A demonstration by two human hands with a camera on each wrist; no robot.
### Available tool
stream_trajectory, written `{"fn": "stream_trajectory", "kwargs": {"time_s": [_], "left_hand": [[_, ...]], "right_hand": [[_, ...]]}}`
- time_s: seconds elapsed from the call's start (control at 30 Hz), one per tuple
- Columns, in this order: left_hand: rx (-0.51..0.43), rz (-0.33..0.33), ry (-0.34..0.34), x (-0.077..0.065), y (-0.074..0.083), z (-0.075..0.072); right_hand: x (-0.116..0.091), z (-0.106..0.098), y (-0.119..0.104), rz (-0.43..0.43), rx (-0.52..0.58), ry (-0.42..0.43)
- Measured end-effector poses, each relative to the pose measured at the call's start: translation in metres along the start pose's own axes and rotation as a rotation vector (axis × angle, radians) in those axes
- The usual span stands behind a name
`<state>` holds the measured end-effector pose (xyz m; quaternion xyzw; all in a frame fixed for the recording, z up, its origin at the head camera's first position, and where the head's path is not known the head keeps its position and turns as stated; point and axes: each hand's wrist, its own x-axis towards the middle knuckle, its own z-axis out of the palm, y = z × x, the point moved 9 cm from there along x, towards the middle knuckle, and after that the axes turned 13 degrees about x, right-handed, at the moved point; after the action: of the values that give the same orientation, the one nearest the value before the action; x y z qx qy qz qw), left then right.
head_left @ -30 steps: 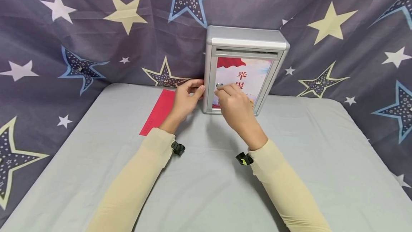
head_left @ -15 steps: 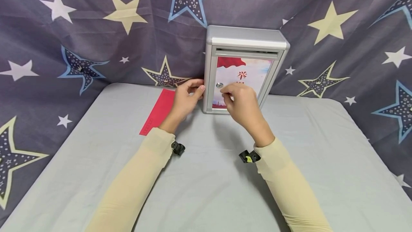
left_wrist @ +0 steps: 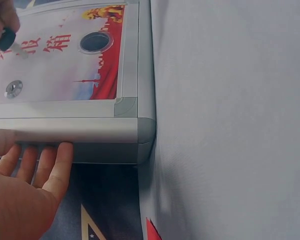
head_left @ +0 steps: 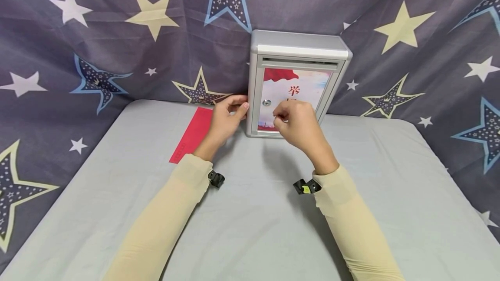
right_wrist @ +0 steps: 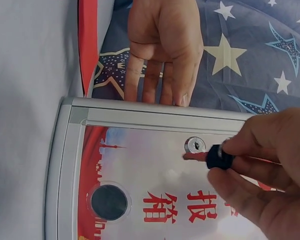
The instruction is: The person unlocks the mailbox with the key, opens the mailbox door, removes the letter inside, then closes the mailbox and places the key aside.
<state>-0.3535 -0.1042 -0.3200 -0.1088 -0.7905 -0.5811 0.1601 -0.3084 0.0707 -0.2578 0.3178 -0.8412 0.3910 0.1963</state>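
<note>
A silver metal box [head_left: 300,46] stands upright with a slot near its top and a printed front panel. My right hand [head_left: 300,124] pinches a key with a black head [right_wrist: 221,157] between thumb and fingertips. In the right wrist view the key's blade points toward the round keyhole lock [right_wrist: 194,145] and overlaps its lower rim. The head view shows that hand to the right of the lock. My left hand [head_left: 227,120] touches the box's left side, its fingers fairly straight along the side wall in the left wrist view.
A red envelope [head_left: 195,133] lies on the grey cloth-covered table [head_left: 250,220], left of the box and partly behind my left hand. A dark star-patterned curtain [head_left: 117,47] hangs right behind the box. The panel has a round dark window [right_wrist: 109,202] low down.
My right hand has drawn away from the lock toward the right with the key, so the lock face now shows fully. My left hand has stayed at the box's side.
</note>
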Motion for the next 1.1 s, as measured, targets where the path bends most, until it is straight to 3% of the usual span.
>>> {"fn": "stream_trajectory", "kwargs": {"time_s": [0.33, 0.57, 0.67, 0.93, 1.1], "left_hand": [[-0.007, 0.003, 0.001, 0.001, -0.002, 0.0], [-0.005, 0.016, 0.016, 0.012, -0.03, 0.005], [0.002, 0.031, 0.022, 0.013, -0.034, 0.005], [0.007, 0.024, 0.015, 0.012, -0.031, 0.005], [0.013, 0.018, 0.005, 0.006, -0.014, 0.003]], "right_hand": [[0.0, 0.009, 0.023, 0.171, 0.027, -0.146], [-0.002, 0.016, 0.038, 0.232, 0.032, -0.189], [-0.003, 0.02, 0.045, 0.261, 0.041, -0.208], [-0.008, 0.033, 0.061, 0.314, 0.086, -0.317], [-0.013, 0.042, 0.07, 0.363, 0.12, -0.383]]}}
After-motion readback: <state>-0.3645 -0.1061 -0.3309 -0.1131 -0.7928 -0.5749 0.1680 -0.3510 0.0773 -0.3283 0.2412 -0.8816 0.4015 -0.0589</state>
